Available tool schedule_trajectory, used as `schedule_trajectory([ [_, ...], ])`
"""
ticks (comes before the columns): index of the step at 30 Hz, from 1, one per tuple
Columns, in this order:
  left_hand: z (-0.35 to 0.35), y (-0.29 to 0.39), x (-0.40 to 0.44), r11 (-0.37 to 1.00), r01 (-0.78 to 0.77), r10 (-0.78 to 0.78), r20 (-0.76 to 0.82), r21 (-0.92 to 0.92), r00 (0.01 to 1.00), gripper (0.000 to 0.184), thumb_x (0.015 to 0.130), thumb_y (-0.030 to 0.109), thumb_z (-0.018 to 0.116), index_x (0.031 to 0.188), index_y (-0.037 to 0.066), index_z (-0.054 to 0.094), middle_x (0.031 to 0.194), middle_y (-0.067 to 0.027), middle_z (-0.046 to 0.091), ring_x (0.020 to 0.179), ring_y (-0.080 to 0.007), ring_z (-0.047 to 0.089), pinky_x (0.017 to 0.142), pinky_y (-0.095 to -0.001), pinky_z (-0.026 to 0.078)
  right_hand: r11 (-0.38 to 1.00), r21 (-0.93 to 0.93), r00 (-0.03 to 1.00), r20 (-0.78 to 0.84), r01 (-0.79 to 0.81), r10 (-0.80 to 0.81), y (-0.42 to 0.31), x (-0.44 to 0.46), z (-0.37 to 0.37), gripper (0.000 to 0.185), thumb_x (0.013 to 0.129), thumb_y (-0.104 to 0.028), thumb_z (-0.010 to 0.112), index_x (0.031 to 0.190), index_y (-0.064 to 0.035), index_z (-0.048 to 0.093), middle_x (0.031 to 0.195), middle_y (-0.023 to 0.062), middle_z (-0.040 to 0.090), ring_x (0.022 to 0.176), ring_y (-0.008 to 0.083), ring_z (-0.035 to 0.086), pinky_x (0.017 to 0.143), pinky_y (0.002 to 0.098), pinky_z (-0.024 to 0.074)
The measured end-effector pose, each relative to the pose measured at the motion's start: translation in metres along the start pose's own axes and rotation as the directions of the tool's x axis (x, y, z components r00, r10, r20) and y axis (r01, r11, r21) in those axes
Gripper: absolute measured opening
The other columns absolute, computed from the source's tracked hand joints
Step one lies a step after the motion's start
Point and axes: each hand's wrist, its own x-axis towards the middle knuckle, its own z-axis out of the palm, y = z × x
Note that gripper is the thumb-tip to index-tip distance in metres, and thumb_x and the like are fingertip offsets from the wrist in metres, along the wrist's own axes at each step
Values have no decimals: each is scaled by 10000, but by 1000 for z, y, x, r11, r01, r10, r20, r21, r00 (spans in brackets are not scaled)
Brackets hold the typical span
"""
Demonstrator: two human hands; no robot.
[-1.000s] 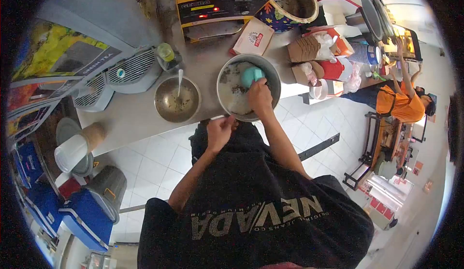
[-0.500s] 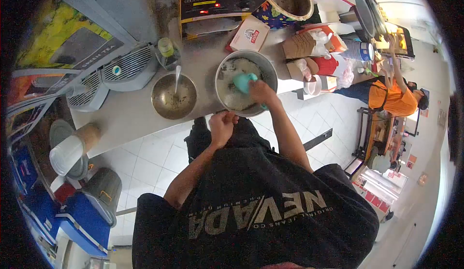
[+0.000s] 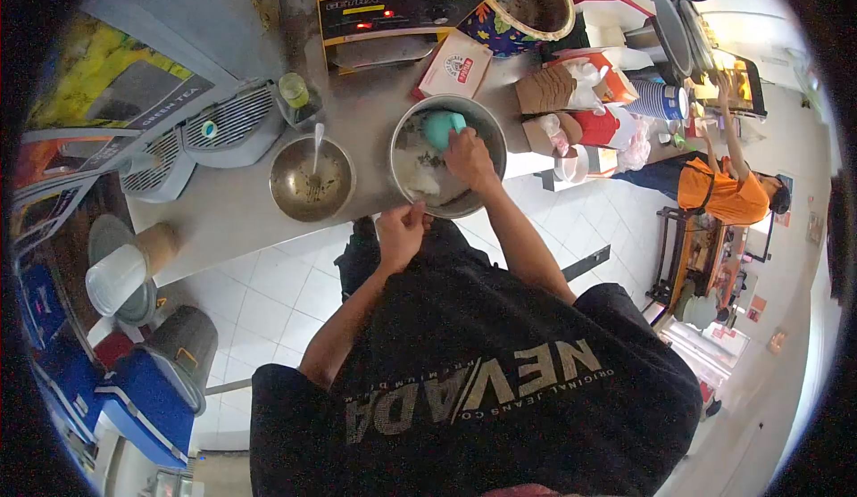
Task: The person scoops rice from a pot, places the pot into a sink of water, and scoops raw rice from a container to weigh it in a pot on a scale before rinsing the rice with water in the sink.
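Observation:
A deep metal pot (image 3: 496,158) stands at the counter's edge, with a whitish, rice-like mass (image 3: 420,176) and dark specks inside. My right hand (image 3: 470,156) is closed round the handle of a teal scoop (image 3: 438,128), whose rounded head is down in the pot near the far wall. On the near left rim, my left hand (image 3: 402,232) is closed in a pinch on the pot's edge. To the left sits a metal bowl (image 3: 287,195) with a spoon (image 3: 318,147) leaning in it and some dark residue at the bottom.
A small box (image 3: 453,67) and a patterned pot (image 3: 513,33) stand behind the pot. Drink dispensers (image 3: 232,122) are at left, food cartons (image 3: 546,89) and stacked cups (image 3: 656,98) at right. A person in orange (image 3: 723,189) works farther right. White floor tiles (image 3: 268,318) lie below.
The teal scoop and my right hand have moved toward the pot's far wall, showing more of the white contents. My left hand stays at the rim. The whole view has shifted slightly.

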Motion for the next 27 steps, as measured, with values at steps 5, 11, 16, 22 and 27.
schedule_trajectory([
  [5, -1, 4, 1, 999, 44, -45, -30, -14, 999, 296, 920, 224, 608, 771, -19, 688, 664, -107, 687, 618, -171, 686, 579, -306, 513, 645, -414, 767, 365, 642, -528, 45, -8, 32, 467, 952, -330, 443, 1034, 116, 554, 720, 306, 593, 681, 446, 633, 601, 507, 524],
  [11, -9, 5, 2, 997, -45, 56, -204, 61, 977, 342, 905, 265, 625, 712, -16, 647, 628, -114, 658, 580, -212, 664, 581, -343, 494, 975, 54, 828, 518, 216, -213, -3, -20, -58, 525, 964, -371, 398, 1056, 119, 561, 768, 353, 595, 727, 418, 652, 594, 481, 530],
  [16, -18, 22, 7, 957, -104, 195, -337, 269, 921, 268, 852, 225, 660, 739, -17, 643, 610, -160, 622, 578, -300, 629, 573, -391, 470, 963, -68, 896, 387, 262, -217, -3, 56, -13, 367, 909, -273, 465, 1056, 41, 585, 857, 254, 657, 765, 379, 663, 721, 465, 548],
  [22, -20, 13, 23, 915, -34, 198, -375, 402, 906, 222, 764, 205, 691, 700, 2, 628, 607, -175, 606, 594, -354, 610, 561, -456, 447, 767, 85, 540, 660, 636, -522, -35, 72, -48, 521, 983, -372, 349, 1037, 95, 574, 1001, 331, 607, 1008, 464, 583, 918, 511, 436],
  [27, -19, 22, 24, 891, -17, 254, -467, 454, 847, 218, 763, 209, 682, 716, -2, 658, 602, -173, 599, 599, -366, 602, 573, -460, 458, 763, 52, 490, 738, 645, -464, -48, 83, -39, 529, 984, -372, 359, 1014, 101, 594, 1020, 309, 618, 1023, 434, 593, 909, 513, 431],
])
